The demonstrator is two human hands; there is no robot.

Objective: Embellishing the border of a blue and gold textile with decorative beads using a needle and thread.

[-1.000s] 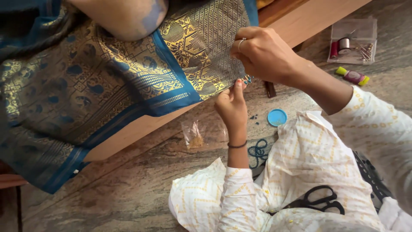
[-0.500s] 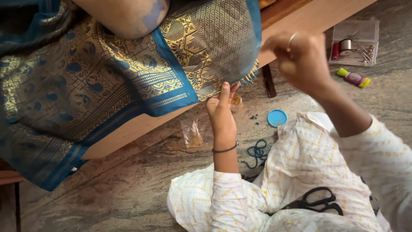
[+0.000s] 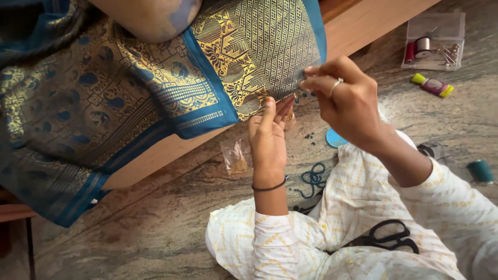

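Blue-and-gold woven fabric (image 3: 155,88) drapes off the wooden bench edge (image 3: 363,23); the left hand (image 3: 270,135) pinches its lower hem, the right hand (image 3: 345,103) pinches something too fine to make out. Black scissors (image 3: 386,239) lie in the lap, a clear thread box (image 3: 434,41) sits top right.

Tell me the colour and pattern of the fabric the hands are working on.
Blue fabric woven with gold geometric and paisley motifs, blue border bands; seen in the head view.

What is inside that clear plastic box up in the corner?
The clear box holds a red thread spool, a pale spool and small metal bits too tiny to identify. Whatever lies under them is hidden.
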